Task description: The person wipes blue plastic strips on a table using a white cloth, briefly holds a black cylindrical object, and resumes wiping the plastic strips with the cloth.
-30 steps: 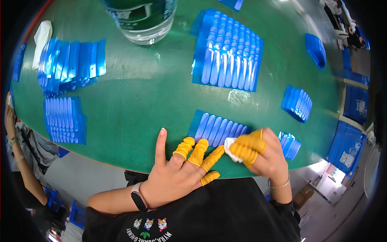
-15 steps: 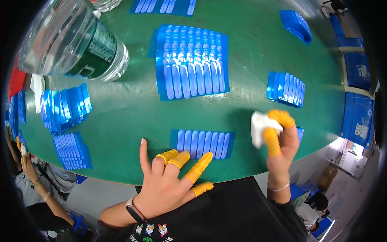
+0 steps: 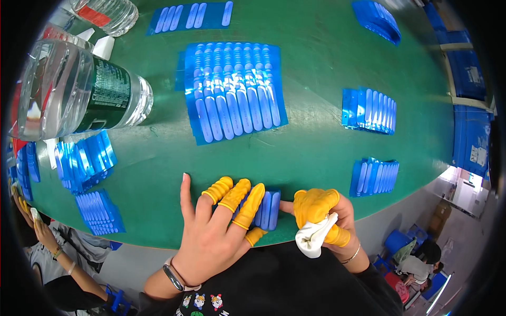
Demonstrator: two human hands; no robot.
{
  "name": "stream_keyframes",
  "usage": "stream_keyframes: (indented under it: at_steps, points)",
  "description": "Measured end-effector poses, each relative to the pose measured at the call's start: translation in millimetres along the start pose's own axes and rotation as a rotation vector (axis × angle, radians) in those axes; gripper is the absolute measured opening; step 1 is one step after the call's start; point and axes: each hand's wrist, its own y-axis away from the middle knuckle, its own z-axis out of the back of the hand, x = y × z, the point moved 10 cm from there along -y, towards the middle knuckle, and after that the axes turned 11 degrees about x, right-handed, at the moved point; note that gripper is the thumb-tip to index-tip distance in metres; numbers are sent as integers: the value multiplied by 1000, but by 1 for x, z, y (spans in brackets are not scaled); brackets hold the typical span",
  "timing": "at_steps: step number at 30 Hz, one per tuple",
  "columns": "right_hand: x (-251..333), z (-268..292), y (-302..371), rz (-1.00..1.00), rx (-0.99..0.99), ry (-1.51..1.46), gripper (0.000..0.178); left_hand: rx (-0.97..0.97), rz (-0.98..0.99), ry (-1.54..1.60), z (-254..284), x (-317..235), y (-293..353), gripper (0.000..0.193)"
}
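A small blue sheet with several long, rounded pale-blue strips [image 3: 270,210] lies near the table's front edge, partly covered by my left hand [image 3: 224,218]. That hand is open, its fingers stretched out, with yellow finger cots on all but the little finger. Its index finger lies across the sheet, and the thumb is at the sheet's near edge. Close to the sheet's right end, my right hand [image 3: 329,218] is closed on a folded white cloth [image 3: 314,237]. It wears yellow finger cots too, and a bare fingertip points at the sheet's edge, seemingly touching it.
A larger stack of blue strip sheets [image 3: 234,95] lies ahead on the green table [image 3: 311,142]. Smaller stacks sit at right [image 3: 374,177] and left [image 3: 100,210]. Clear plastic bottles [image 3: 84,92] stand at far left. Another person's hand [image 3: 46,234] holds something white beyond the table's left edge.
My right hand has come left and nearer with the white cloth, up to the sheet's right end. My left hand now covers more of the sheet. The view has shifted somewhat.
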Motion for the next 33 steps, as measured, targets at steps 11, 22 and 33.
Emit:
stream_keyframes:
  at_steps: [11, 22, 33]
  points:
    - [-2, -19, -14, 153, 139, 42, 38, -79, 58, 198, 7, 9, 11, 69]
    - [1, -9, -30, 171, -59, 55, 33, -126, 63, 237, 11, 12, 12, 80]
    - [85, 54, -25, 123, -323, 633, 29, -158, -4, 172, 18, 4, -8, 80]
